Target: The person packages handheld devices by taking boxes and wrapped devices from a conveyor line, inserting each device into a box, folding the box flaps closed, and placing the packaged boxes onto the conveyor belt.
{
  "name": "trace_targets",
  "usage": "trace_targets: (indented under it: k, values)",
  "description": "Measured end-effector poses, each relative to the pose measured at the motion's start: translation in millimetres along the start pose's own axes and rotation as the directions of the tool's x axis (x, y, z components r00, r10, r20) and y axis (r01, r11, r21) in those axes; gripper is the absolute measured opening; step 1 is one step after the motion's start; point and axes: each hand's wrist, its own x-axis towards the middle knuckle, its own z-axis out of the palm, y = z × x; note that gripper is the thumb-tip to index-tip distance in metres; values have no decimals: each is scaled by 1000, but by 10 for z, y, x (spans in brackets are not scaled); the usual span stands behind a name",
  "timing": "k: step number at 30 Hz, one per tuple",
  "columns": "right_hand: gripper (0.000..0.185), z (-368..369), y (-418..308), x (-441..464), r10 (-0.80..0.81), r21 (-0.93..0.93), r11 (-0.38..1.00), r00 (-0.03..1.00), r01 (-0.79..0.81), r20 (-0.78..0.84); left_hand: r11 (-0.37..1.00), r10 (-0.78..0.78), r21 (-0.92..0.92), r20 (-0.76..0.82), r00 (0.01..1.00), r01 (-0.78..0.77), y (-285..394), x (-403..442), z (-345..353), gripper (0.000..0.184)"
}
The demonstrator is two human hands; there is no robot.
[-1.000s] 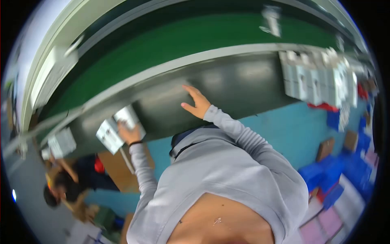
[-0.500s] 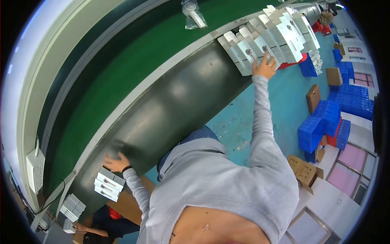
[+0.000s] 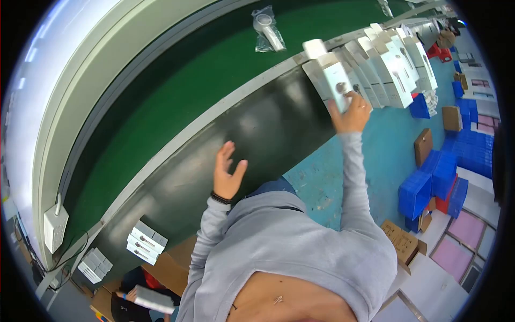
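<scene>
My right hand point(image 3: 354, 114) grips the lower end of a white box point(image 3: 337, 80) printed with a picture of a shower head. Its top flap stands up, and it is raised slightly in front of a row of similar open-flapped boxes point(image 3: 394, 80) on the dark bench. My left hand point(image 3: 228, 170) hovers over the bench top point(image 3: 268, 126) with fingers and thumb apart, holding nothing. At the bench's left end lies a small stack of closed boxes point(image 3: 146, 241) with the same picture.
Beyond the bench's raised rail runs a green belt point(image 3: 177, 91) carrying a bagged shower head point(image 3: 269, 33). Another person's hand point(image 3: 131, 294) holds a white box at lower left, near more boxes point(image 3: 95, 265). Blue crates point(image 3: 416, 185) and cartons point(image 3: 402, 236) stand on the floor at right.
My left hand has moved from the closed stack toward the bench's middle. My right hand has taken hold of a box at the row's near end. The other person now holds a box lower down.
</scene>
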Motion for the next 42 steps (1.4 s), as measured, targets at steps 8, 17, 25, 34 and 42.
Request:
trace_targets:
  k: [8, 17, 25, 34, 42]
  values:
    - [52, 189, -1630, -826, -465, 816, 515, 715, -261, 522, 967, 10, -249, -199, 980, -61, -72, 368, -14, 61]
    - [59, 2546, -1377, 1378, -22, 168, 985, 952, -32, 306, 958, -277, 17, -218, 936, 287, -329, -82, -803, 56]
    - [39, 3290, -1546, 2161, 198, -95, 978, 666, -187, 719, 910, -274, 231, -284, 919, 343, -679, -163, -859, 62]
    - [29, 3583, -1678, 1952, 32, 351, 904, 860, -242, 509, 918, -265, 242, -213, 940, 314, -422, -7, -893, 54]
    - [30, 2218, -1627, 1383, 2, 799, 291, 835, -527, 550, 961, -201, 159, -165, 965, 228, -236, -59, -874, 55]
